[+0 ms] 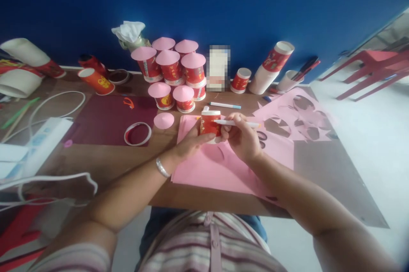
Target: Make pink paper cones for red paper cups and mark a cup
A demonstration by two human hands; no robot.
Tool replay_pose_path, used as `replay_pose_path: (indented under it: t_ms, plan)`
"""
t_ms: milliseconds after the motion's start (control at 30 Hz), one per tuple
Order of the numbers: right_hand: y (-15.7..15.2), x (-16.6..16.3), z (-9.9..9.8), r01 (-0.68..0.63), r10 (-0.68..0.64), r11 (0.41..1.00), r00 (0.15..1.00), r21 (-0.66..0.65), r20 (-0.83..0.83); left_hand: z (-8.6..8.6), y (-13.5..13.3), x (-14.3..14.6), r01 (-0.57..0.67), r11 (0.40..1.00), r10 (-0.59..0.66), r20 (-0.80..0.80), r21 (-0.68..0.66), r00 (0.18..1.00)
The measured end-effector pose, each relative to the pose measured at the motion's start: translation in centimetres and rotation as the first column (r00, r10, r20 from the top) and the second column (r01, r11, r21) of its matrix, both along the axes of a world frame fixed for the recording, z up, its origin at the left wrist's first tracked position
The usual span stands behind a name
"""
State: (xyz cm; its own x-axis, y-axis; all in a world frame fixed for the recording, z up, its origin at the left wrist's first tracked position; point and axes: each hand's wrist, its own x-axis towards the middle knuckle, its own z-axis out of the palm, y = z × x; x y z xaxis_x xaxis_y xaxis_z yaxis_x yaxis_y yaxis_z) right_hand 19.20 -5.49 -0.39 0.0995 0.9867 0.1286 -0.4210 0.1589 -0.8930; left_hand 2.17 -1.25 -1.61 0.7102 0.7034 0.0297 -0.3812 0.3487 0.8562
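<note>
My left hand (189,144) is closed round a red paper cup (209,124) that stands upside down on a sheet of pink paper (220,167). My right hand (243,138) pinches a white pen (238,123), its tip against the cup's side. A silver bracelet (162,168) circles my left wrist. Just left of the cup lies a loose pink paper cone (164,120).
Several red cups capped with pink cones (172,72) cluster at the back. A roll of tape (137,133) lies on a dark red sheet (105,121). Cut pink paper (297,114) and scissors (262,138) lie right; a second pen (225,105), cup stacks (271,67), cables (51,110) around.
</note>
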Motion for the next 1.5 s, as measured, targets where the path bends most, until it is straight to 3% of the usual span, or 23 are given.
replay_pose_path:
  t_ms: [200, 400, 633, 733, 867, 967, 1067, 1267, 1500]
  plan:
    - [-0.1, 0.7, -0.5, 0.010, -0.011, 1.000, 0.998, -0.004, -0.064, -0.1, 0.2, -0.4, 0.114, 0.993, -0.115, 0.036, 0.031, 0.993]
    - [-0.4, 0.7, 0.6, -0.002, 0.006, 0.999, 0.996, 0.037, -0.094, -0.9, 0.7, -0.5, 0.059, 0.997, -0.061, 0.051, 0.044, 0.997]
    - [-1.5, 0.3, 0.7, -0.006, -0.033, 0.970, 0.987, 0.242, 0.158, -0.9, 0.5, -0.1, 0.061, 0.997, -0.061, -0.004, -0.040, 0.998]
    - [-1.7, 0.2, 0.4, -0.034, -0.018, 0.965, 0.980, 0.259, 0.199, -0.7, 0.4, 0.0, 0.025, 0.996, -0.028, -0.026, -0.088, 0.999]
    - [-1.8, 0.6, 0.9, 0.059, -0.120, 0.966, 0.964, 0.253, 0.236, -0.2, 0.5, 0.0, 0.031, 0.994, -0.030, 0.008, -0.101, 1.000]
    - [-2.2, 1.0, 1.7, 0.097, -0.214, 0.941, 0.911, 0.324, 0.352, -0.4, 0.9, -0.3, -0.005, 0.993, 0.008, 0.022, -0.117, 1.000]
    - [-2.8, 1.2, 2.5, 0.109, -0.331, 0.905, 0.789, 0.411, 0.518, -0.9, 1.2, -0.6, -0.006, 0.987, 0.012, 0.035, -0.163, 0.999]
    - [-3.5, 0.7, 2.3, -0.029, -0.430, 0.841, 0.568, 0.540, 0.701, -1.2, 0.9, -0.4, -0.083, 0.976, 0.095, 0.054, -0.201, 0.994]
    - [-3.4, 0.2, 1.2, -0.127, -0.501, 0.760, 0.510, 0.637, 0.699, -0.7, 0.7, -0.1, -0.107, 0.981, 0.112, 0.020, -0.161, 0.994]
